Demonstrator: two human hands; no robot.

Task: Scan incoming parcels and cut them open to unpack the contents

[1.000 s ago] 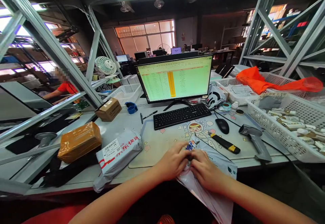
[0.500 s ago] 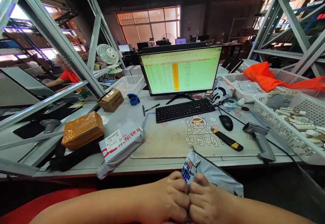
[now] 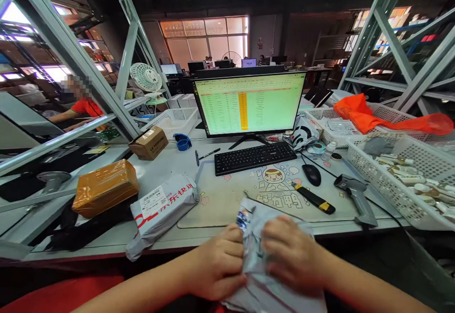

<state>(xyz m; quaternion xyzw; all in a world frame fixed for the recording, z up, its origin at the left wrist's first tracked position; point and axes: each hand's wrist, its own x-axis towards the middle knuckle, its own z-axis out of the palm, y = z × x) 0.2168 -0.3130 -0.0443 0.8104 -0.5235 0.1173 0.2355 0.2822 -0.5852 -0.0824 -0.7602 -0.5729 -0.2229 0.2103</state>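
Observation:
A grey plastic mailer bag (image 3: 265,287) with a blue-printed corner hangs over the near edge of the desk (image 3: 167,166). My left hand (image 3: 218,263) is closed on its left side and my right hand (image 3: 293,254) is closed on its right side, both crumpling the plastic. Beyond the bag lie a printed desk mat (image 3: 227,197), a black keyboard (image 3: 254,156) and a monitor (image 3: 249,104) showing a green spreadsheet. A yellow-and-black utility knife (image 3: 314,198) lies just past my right hand.
A grey courier bag with red print (image 3: 159,209), an orange-taped parcel (image 3: 104,187) and a small brown box (image 3: 148,143) sit left. A mouse (image 3: 312,174), barcode scanner (image 3: 355,197) and white baskets (image 3: 398,171) stand right. Steel rack struts (image 3: 71,52) cross left. Another person (image 3: 80,107) sits far left.
My hands first drew the bag toward me off the desk, then lifted it back over the desk edge. They now grip it slightly apart rather than pressed together.

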